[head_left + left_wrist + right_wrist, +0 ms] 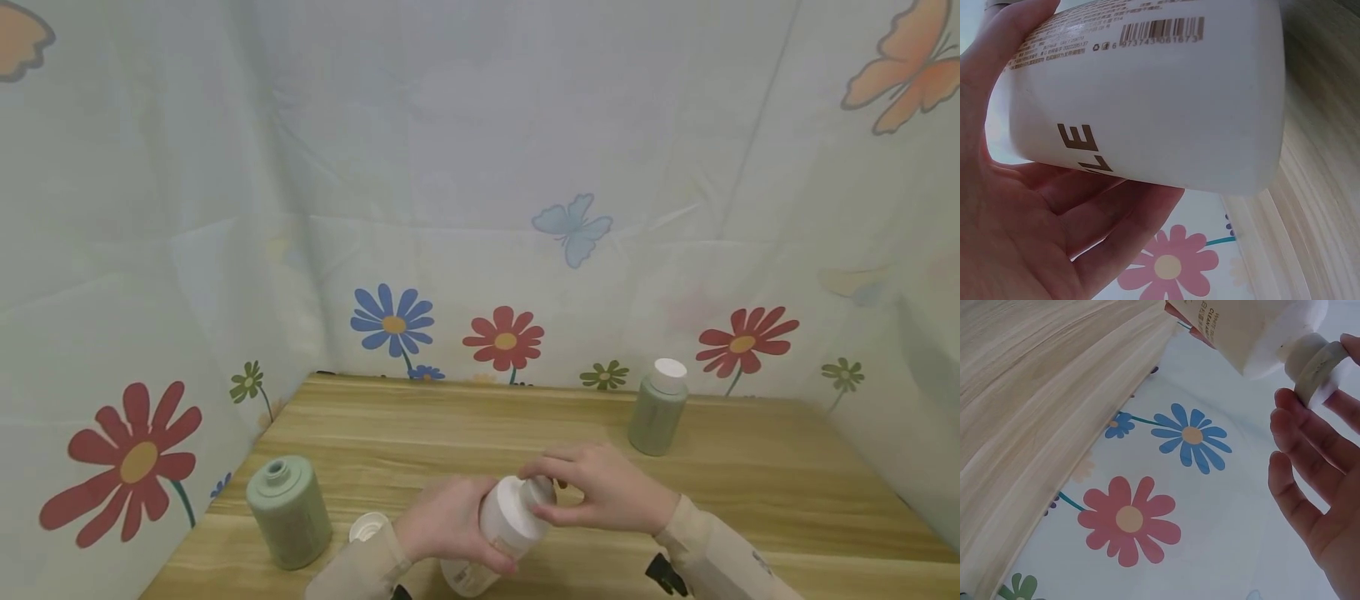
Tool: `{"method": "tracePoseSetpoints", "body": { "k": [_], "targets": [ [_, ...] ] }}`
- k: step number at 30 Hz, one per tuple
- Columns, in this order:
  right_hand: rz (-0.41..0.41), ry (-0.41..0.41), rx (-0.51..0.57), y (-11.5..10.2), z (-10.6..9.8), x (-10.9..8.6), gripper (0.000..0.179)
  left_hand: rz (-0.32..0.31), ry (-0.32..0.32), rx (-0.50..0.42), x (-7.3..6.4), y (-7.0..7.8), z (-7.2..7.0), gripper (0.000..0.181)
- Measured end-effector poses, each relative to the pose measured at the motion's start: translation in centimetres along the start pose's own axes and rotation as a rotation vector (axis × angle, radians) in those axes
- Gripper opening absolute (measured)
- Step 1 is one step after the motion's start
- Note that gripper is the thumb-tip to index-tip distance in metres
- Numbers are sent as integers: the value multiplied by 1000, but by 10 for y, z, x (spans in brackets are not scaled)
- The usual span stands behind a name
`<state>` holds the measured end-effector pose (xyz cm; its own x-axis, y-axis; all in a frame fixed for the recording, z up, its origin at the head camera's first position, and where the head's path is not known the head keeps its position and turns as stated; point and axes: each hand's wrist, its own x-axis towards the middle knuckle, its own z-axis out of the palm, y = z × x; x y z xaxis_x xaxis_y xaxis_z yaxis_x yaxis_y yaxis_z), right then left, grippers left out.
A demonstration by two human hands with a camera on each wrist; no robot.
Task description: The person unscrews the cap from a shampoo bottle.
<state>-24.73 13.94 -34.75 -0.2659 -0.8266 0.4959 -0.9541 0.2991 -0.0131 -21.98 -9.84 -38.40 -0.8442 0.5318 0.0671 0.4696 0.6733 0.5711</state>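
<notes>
Gripping with curled fingers, my left hand [448,523] held the white bottle [507,523] tilted over the table [450,429]. My right hand [609,492] pinched its cap [1319,372] between thumb and fingertips. Only the left wrist view showed the barcode [1162,32]; only the head view, the open green bottle [291,517].

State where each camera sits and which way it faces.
Head: worn on the head, facing forward and down over table and backdrop; left hand, right hand and sleeves show.
Left wrist: on that wrist, facing the white bottle and its barcode close up; the left hand shows.
Right wrist: on that wrist, facing the cap and backdrop; mostly the right hand shows.
Shared: head and right wrist both show the cap.
</notes>
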Motion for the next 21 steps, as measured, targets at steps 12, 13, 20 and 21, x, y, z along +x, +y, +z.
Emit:
{"method": "tracePoseSetpoints", "body": {
  "k": [12, 13, 20, 21],
  "targets": [
    [-73, -37, -8, 1, -8, 0, 39, -13, -9, 6, 0, 2, -1, 58],
    [-83, -35, -10, 1, -9, 1, 41, -14, -10, 5, 0, 2, -1, 57],
    [-123, -14, -17, 0, -11, 0, 46, -15, -22, -9, 1, 3, -2, 56],
    [-129, -11, -19, 0, -11, 0, 47, -15, -23, -6, 1, 4, -2, 56]
  ]
}}
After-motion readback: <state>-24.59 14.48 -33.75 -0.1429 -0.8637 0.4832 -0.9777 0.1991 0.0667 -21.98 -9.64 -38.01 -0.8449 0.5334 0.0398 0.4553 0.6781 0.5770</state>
